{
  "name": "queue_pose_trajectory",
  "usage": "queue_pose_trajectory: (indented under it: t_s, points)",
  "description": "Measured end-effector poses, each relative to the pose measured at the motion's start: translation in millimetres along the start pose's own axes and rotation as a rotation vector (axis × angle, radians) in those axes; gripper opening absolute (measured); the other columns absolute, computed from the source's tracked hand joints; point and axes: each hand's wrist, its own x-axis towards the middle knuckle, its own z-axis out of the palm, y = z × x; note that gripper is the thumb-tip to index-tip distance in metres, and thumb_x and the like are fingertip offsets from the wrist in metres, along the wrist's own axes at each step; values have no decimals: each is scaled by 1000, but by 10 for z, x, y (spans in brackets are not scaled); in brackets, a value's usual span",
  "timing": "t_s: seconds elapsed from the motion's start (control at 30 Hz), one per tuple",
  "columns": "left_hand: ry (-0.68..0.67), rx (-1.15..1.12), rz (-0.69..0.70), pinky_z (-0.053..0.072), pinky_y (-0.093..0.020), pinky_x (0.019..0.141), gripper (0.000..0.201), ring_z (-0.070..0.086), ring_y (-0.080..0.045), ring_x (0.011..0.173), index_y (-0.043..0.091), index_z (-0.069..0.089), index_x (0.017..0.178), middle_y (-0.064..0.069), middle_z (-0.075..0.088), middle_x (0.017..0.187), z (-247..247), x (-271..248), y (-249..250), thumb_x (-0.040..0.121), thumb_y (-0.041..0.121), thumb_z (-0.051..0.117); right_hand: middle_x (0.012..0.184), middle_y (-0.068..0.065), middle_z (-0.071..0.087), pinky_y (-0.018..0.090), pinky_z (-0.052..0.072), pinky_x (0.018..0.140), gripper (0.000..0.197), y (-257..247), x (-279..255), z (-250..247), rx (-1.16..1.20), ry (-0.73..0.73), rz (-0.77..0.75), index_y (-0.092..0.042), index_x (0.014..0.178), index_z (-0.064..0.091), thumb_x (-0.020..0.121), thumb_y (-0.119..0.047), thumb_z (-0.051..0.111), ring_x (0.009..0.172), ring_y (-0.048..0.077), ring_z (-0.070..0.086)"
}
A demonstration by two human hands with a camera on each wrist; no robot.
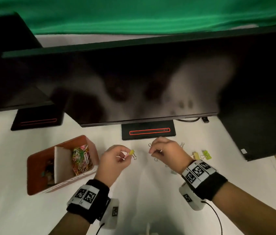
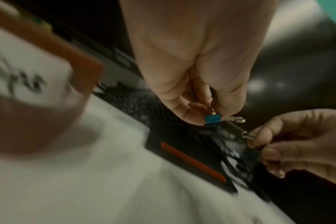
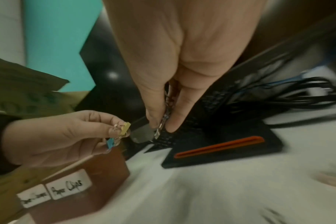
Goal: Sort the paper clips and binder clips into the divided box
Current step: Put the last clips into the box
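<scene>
The brown divided box (image 1: pixel 37 160) stands at the left, with coloured paper clips (image 1: pixel 80 160) in its right compartment and dark clips in its left one. My left hand (image 1: pixel 125 156) hovers just right of the box and pinches a yellow binder clip (image 1: pixel 131 152). The wrist views show a blue binder clip (image 2: pixel 212 119) in the same pinch. My right hand (image 1: pixel 152 152) is a little to the right, with thumb and fingers pinching small metal clips (image 3: pixel 163 121); their wire loops stick out.
Loose yellow (image 1: pixel 195 155) and green (image 1: pixel 206 154) binder clips lie on the white table right of my right hand. Two dark monitors on black stands (image 1: pixel 148 130) close off the back. Cables (image 3: pixel 278 94) lie behind the stand.
</scene>
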Motion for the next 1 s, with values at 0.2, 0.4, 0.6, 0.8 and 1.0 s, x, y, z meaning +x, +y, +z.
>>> queue_pose_trajectory:
  t_s: [0.2,0.4,0.6,0.8,1.0]
  points:
    - [313,83,-186,50,-14,61,11,63,-4,65,22,65,79,3,70,76,-1445,-278,-445,76,15,73,102,8,62,24,48,86,10,-1164,763,746,58,-172,-323,-10,88,71,81,-5,65,89,21,63]
    - [363,-71,-377,56,-42,78,14,67,-24,76,27,68,80,-5,72,79,-2199,-476,-1061,72,16,74,114,6,56,34,34,108,19,-2109,1267,1689,68,-330,-331,-16,103,65,87,-9,57,103,24,56]
    - [309,-20,-373,56,-37,80,23,66,-20,91,23,63,97,-6,69,98,-2361,-398,-1108,88,3,56,139,3,43,46,28,114,43,-2271,1339,1874,32,-456,-215,-25,131,44,90,-25,55,123,29,48]
    - [111,13,-131,49,-19,87,19,61,1,95,23,65,101,10,67,103,-1855,-125,-709,87,12,60,119,-4,49,19,41,78,42,-1540,949,1161,70,-243,-202,-28,125,50,85,-25,64,74,-6,45]
    - [-217,92,80,49,-13,76,29,58,-1,96,28,58,110,9,55,110,-640,176,-203,84,16,65,123,0,49,36,44,99,50,-206,197,256,-164,84,215,-27,126,50,80,-35,69,110,19,49]
